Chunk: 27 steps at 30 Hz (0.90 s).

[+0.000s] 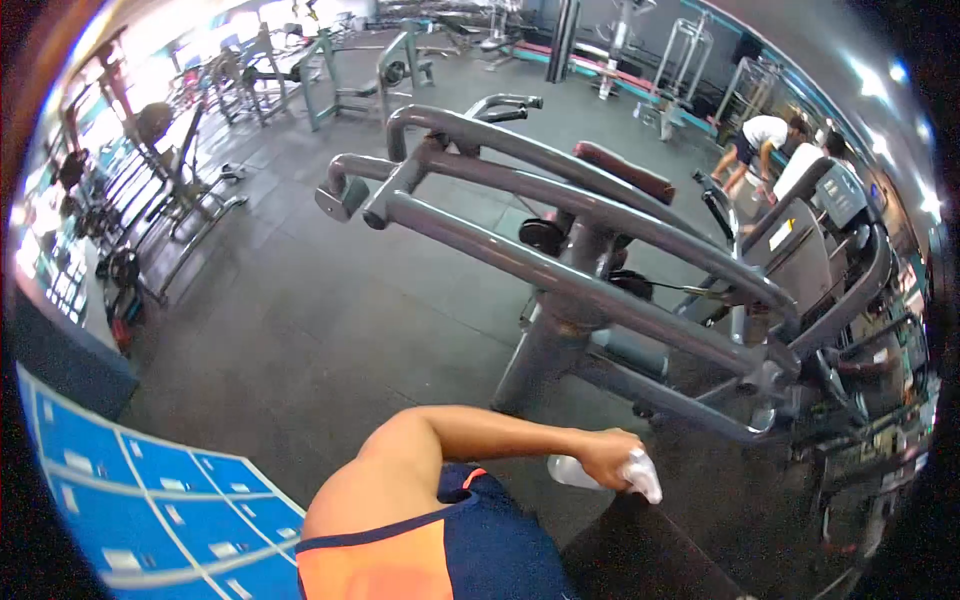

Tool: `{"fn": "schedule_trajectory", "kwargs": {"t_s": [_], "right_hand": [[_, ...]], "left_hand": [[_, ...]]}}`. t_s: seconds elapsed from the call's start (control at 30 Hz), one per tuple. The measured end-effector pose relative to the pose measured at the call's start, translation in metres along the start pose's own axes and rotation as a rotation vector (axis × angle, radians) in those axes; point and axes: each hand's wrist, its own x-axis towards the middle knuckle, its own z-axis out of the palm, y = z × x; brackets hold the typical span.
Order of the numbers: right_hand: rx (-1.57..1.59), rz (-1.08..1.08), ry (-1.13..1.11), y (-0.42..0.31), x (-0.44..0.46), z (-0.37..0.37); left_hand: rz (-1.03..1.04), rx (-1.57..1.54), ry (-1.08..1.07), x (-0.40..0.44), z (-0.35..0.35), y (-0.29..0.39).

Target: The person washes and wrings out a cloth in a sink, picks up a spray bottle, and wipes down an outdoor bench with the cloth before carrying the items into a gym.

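Note:
My left hand [608, 458] is closed around a spray bottle [642, 475] with a white head. The clear, pale body of the bottle shows on the other side of my fingers, partly hidden by them. My left arm stretches across from the shoulder, above my dark-clothed leg. Just beyond the hand stands a large grey tubular exercise machine [560, 265], apart from the bottle. My right hand is outside the picture.
Blue lockers [150, 490] line the lower left. A treadmill [800, 240] stands on the right, where a person in a white shirt [765, 132] bends over. Weight benches and racks [185, 190] stand at left, with more machines along the far wall.

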Motion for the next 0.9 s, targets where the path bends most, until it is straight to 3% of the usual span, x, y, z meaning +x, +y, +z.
{"fn": "schedule_trajectory", "kwargs": {"t_s": [0.1,0.2,0.27,0.37,0.47,0.57,0.6,0.67,0.7,0.8,0.83,0.9], "right_hand": [[0.31,-0.086,-0.146,0.029,0.109,-0.006],[0.242,-0.396,-0.186,0.044,0.2,-0.024],[0.241,-0.436,-0.326,0.087,0.268,-0.036],[0.257,-0.533,-0.166,0.143,0.337,-0.035],[0.298,-0.387,-0.253,0.229,0.388,-0.068],[0.39,-0.212,0.07,0.356,0.395,-0.089],[0.363,-0.128,0.215,0.403,0.387,-0.107],[0.47,0.146,0.081,0.494,0.359,-0.163],[0.428,0.304,0.117,0.555,0.333,-0.19],[0.39,0.629,0.476,0.624,0.263,-0.243],[0.307,0.699,0.482,0.656,0.239,-0.256],[0.534,0.829,0.604,0.691,0.215,-0.265]], "left_hand": [[-0.15,0.096,0.25,0.042,0.028,-0.017],[-0.222,0.02,0.336,0.082,0.054,0.015],[-0.257,0.01,0.342,0.113,0.074,0.013],[-0.12,-0.025,0.419,0.188,0.114,-0.005],[-0.198,-0.046,0.342,0.285,0.165,-0.048],[-0.095,-0.057,0.143,0.422,0.215,-0.102],[-0.022,-0.087,0.043,0.478,0.237,-0.117],[0.019,-0.064,-0.148,0.595,0.295,-0.131],[0.056,-0.029,-0.23,0.651,0.332,-0.139],[0.219,-0.042,-0.51,0.796,0.433,-0.131],[0.274,-0.075,-0.595,0.839,0.47,-0.125],[0.329,-0.187,-0.705,0.909,0.544,-0.122]]}}
